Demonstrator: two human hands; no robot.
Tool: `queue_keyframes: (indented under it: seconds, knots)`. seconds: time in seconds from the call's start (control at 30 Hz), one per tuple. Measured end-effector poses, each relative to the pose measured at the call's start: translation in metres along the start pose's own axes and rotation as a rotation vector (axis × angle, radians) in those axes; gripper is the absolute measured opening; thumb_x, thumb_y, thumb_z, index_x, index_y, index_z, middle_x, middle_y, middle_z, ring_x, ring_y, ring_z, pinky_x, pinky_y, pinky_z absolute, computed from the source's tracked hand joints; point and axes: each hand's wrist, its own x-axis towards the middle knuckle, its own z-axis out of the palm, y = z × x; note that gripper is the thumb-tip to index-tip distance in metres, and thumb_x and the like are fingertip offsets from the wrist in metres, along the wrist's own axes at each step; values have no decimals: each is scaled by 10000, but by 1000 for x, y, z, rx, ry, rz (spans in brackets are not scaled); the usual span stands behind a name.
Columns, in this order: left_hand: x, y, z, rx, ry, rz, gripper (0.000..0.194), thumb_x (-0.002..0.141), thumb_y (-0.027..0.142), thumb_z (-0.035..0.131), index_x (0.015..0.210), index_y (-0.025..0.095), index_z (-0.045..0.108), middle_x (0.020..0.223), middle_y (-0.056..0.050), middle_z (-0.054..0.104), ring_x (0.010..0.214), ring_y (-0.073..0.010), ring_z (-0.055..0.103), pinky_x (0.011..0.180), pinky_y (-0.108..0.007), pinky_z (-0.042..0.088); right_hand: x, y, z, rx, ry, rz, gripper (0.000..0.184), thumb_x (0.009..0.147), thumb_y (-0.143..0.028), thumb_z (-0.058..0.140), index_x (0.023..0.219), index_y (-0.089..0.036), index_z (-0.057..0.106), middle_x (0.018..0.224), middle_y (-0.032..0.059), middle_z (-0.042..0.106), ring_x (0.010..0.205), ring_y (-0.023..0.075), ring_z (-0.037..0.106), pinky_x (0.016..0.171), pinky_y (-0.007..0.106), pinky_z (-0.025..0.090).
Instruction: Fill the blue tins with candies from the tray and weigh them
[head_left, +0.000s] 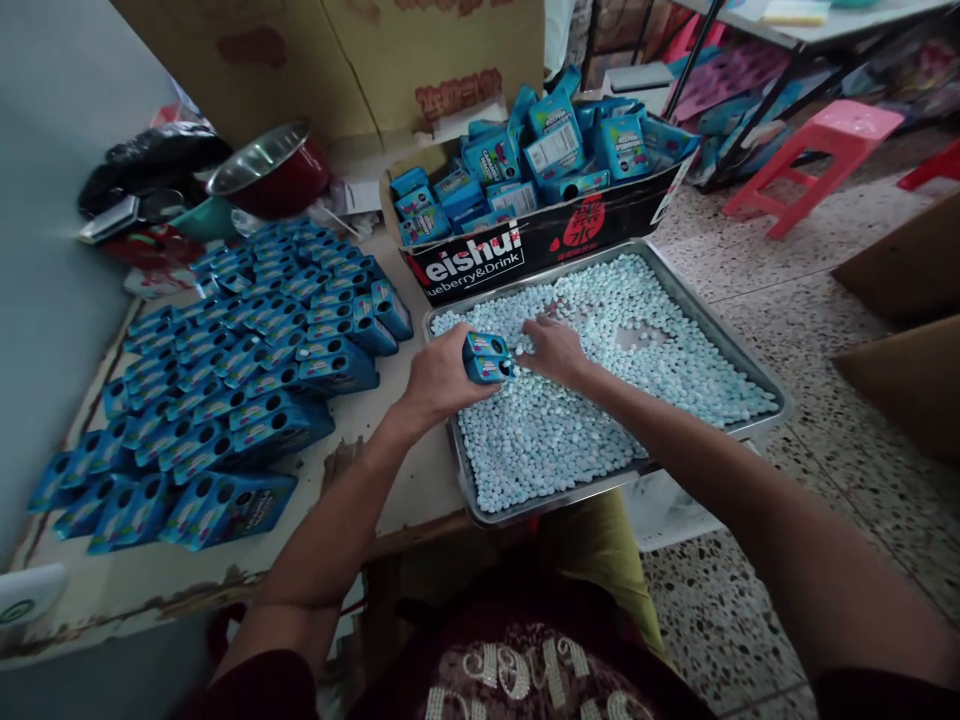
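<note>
My left hand grips two small blue boxes over the near left part of a metal tray. The tray is filled with many pale blue tablets. My right hand rests on the tablets just right of the boxes, fingers curled down among them; what it pinches is hidden. Rows of the same blue boxes lie on the worn table to my left.
A black carton behind the tray holds more blue boxes, piled loose. A red metal bowl and a black bag stand at the table's back left. A pink plastic stool is on the speckled floor at right.
</note>
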Motion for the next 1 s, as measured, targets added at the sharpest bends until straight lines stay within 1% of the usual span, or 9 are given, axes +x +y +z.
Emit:
queue_keyframes:
  seconds: [0.07, 0.13, 0.23, 0.3, 0.37, 0.5, 0.73, 0.83, 1.0]
  knots:
    - [4, 4, -2, 94, -46, -51, 677, 635, 478, 986, 1157, 256, 616, 1049, -81, 745, 1023, -369, 747, 812, -403, 547, -4, -8, -4, 322, 33, 219, 218, 802, -326, 789, 958, -195, 711, 927, 100, 726, 981, 300, 687, 891, 405, 556]
    - [7, 7, -1, 133, -87, -109, 681, 661, 517, 963, 1179, 252, 609, 1022, -89, 743, 1011, -380, 750, 789, -404, 538, -10, -23, -10, 690, 18, 336, 196, 841, -392, 712, 880, -209, 652, 788, 59, 676, 776, 224, 657, 714, 337, 541]
    - [8, 10, 5, 103, -79, -143, 689, 653, 555, 960, 1158, 254, 602, 1010, -93, 748, 1011, -392, 753, 781, -406, 532, -23, -53, -18, 1274, 10, 262, 249, 808, -450, 703, 863, -230, 601, 780, 23, 659, 694, 163, 606, 628, 284, 521]
    - [8, 13, 9, 41, -64, -145, 678, 635, 574, 970, 1108, 260, 598, 1016, -86, 755, 1028, -394, 755, 801, -410, 537, -32, -73, -20, 1485, 67, 131, 319, 777, -481, 771, 866, -239, 583, 843, 14, 673, 739, 153, 611, 675, 279, 544]
    - [7, 18, 10, -27, -61, -165, 674, 609, 566, 989, 1064, 264, 594, 1012, -80, 760, 1054, -401, 755, 824, -418, 543, -38, -89, -22, 1492, 139, 26, 384, 799, -543, 812, 859, -247, 575, 887, 10, 668, 756, 149, 600, 716, 293, 554]
    - [5, 23, 4, -153, -58, -203, 654, 568, 510, 1020, 1014, 257, 614, 1014, -77, 768, 1066, -397, 751, 854, -437, 557, -36, -104, -27, 1377, 232, -58, 442, 877, -659, 796, 881, -261, 604, 907, 13, 638, 782, 158, 585, 724, 316, 531]
    - [-1, 9, 10, -515, -216, -84, 676, 527, 523, 1058, 1023, 231, 703, 1037, -46, 808, 1020, -315, 764, 882, -414, 596, -27, -99, -37, 1235, 162, -109, 579, 942, -838, 632, 858, -265, 623, 890, 26, 642, 856, 173, 605, 728, 307, 527]
    - [0, 4, 20, -468, -75, -62, 698, 537, 542, 1055, 1036, 237, 675, 1004, -40, 798, 985, -310, 764, 844, -407, 599, -38, -96, -45, 1211, 113, -129, 668, 938, -927, 512, 903, -276, 657, 929, 48, 676, 925, 208, 640, 800, 349, 571]
    - [5, 8, 40, -399, 136, 29, 731, 596, 476, 1047, 1150, 258, 623, 1019, -21, 785, 978, -294, 774, 846, -392, 601, -54, -91, -53, 1142, 107, -194, 726, 941, -959, 425, 979, -285, 691, 1026, 69, 731, 1039, 253, 686, 998, 441, 585]
